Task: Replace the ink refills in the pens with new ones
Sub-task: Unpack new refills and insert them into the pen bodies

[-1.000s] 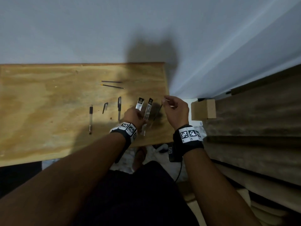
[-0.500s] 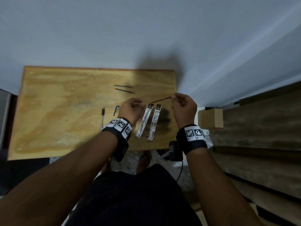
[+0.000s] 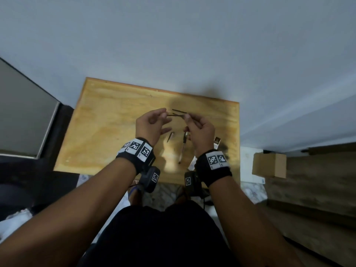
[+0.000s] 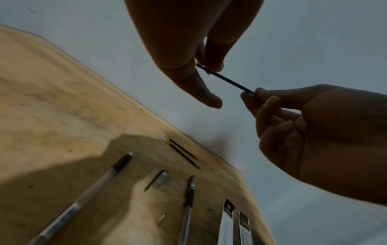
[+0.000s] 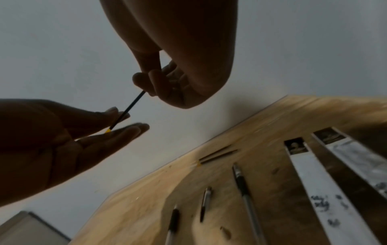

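- Black and thin, the ink refill (image 3: 174, 115) is held in the air above the far part of the wooden table (image 3: 107, 120), stretched between both hands; its yellow tip (image 5: 108, 131) is at the left-hand end.
- Left hand (image 3: 149, 125) pinches the tip end between thumb and forefinger, the other fingers loosely spread.
- Right hand (image 3: 200, 130) pinches the other end, its remaining fingers curled into the palm.
- On the table beneath the hands lie two more dark refills (image 4: 184, 153) side by side near the far edge.
- Nearer lie a clear pen with a black grip (image 4: 189, 199), a second pen (image 4: 87, 194) to its left, and a small pen part (image 4: 158, 179) between them.
- Two refill packets (image 5: 326, 179) lie side by side at the right of the table.
- A cardboard box (image 3: 269, 164) sits on the floor beyond the table's right edge.
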